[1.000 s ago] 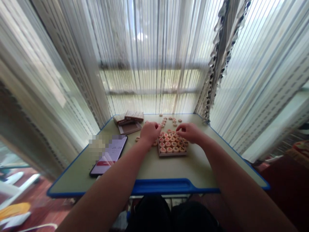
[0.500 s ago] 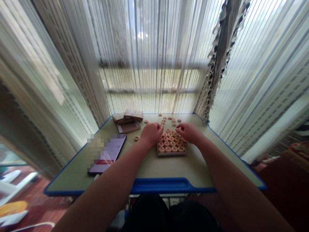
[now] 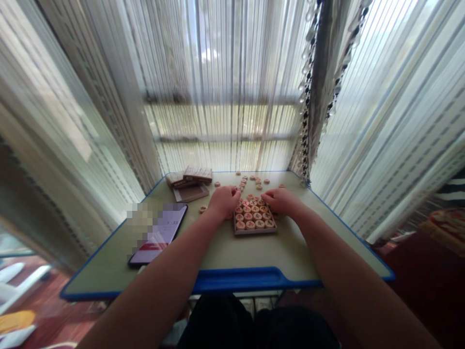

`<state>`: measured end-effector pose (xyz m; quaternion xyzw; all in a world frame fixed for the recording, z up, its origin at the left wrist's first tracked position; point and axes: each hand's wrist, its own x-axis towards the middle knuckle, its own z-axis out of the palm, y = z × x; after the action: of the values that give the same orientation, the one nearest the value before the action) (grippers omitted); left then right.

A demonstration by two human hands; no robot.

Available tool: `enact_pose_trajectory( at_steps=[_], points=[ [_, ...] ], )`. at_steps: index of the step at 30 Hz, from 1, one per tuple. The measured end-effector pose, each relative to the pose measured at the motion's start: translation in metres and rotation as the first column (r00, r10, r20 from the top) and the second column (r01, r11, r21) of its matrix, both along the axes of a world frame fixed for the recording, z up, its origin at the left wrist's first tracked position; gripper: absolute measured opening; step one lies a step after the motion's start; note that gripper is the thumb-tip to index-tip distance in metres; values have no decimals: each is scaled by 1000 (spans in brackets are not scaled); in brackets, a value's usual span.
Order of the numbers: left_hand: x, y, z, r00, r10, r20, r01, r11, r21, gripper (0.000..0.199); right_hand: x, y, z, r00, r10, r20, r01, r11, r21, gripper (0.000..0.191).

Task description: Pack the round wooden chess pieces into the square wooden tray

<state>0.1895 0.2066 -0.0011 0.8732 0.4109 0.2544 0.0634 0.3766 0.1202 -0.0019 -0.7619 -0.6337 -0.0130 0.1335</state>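
A shallow box (image 3: 255, 232) stands on the table with rows of round wooden pieces (image 3: 257, 216) in it, marked with red or dark characters. At its back left corner is my left hand (image 3: 225, 198), fingers closed in a pinch; whatever they hold is too small to make out. My right hand (image 3: 279, 199) is at the back right corner, its fingers curled together with the tips by the pieces; I cannot make out anything between them. Loose round pieces (image 3: 258, 187) lie on the table beyond the box, and another piece (image 3: 203, 209) lies left of my left forearm.
An open empty box (image 3: 191, 193) and closed patterned boxes (image 3: 198, 173) sit at the back left of the table (image 3: 290, 257). A tablet or phone (image 3: 160, 235) lies on the left. Blue edging rims the table; curtains (image 3: 225, 87) hang behind it.
The view has shifted slightly. My right hand has come a little closer to the back right corner of the box. My left hand stays by the back left corner.
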Motion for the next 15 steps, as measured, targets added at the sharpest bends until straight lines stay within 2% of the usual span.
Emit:
enact_pose_trajectory(
  at_steps=[15],
  points=[
    [0, -1, -1, 998, -54, -41, 56, 998, 36, 37, 0, -3, 3, 1000, 29, 5, -29, 1000, -12, 32]
  ],
)
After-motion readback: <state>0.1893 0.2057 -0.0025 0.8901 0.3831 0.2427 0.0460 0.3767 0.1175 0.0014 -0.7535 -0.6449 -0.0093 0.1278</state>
